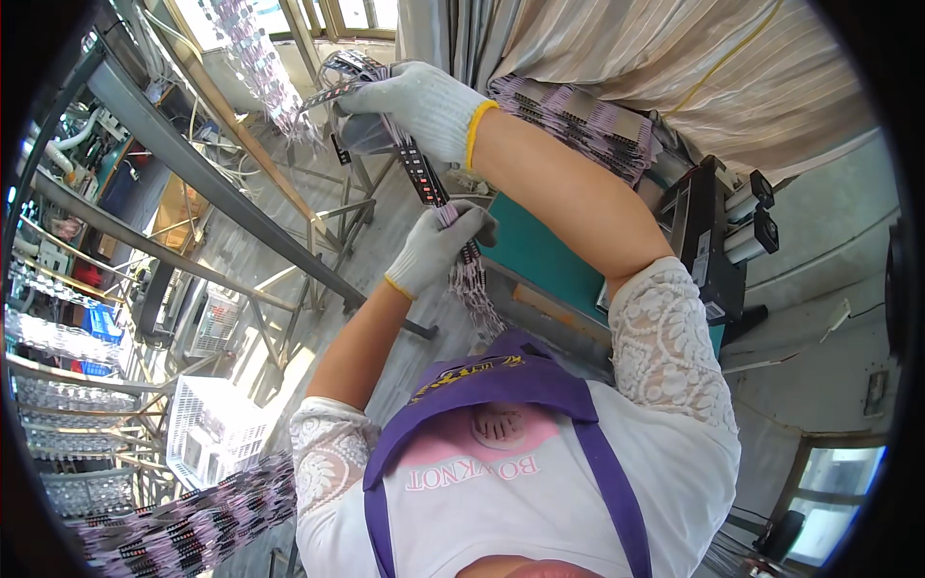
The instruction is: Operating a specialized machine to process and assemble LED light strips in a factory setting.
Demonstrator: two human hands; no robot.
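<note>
A bundle of long, narrow black and lilac strips [421,175] with small light and red markings runs between my two hands. My right hand [419,108], in a white knit glove with a yellow cuff, grips its upper end, where the strips loop over and fan out. Lower down, my left hand [436,246], gloved likewise, closes around the same bundle. Below it, loose lilac ends [472,289] dangle in front of my purple apron [482,371]. What exactly the strips are, I cannot tell.
Right of my hands stands a green-topped table [554,255], with a pile of similar strips [588,125] beyond it and a black machine [708,231] beside it. Metal frame bars [207,149] cross the left side. A white plastic basket [212,429] and more strips [193,520] are lower left.
</note>
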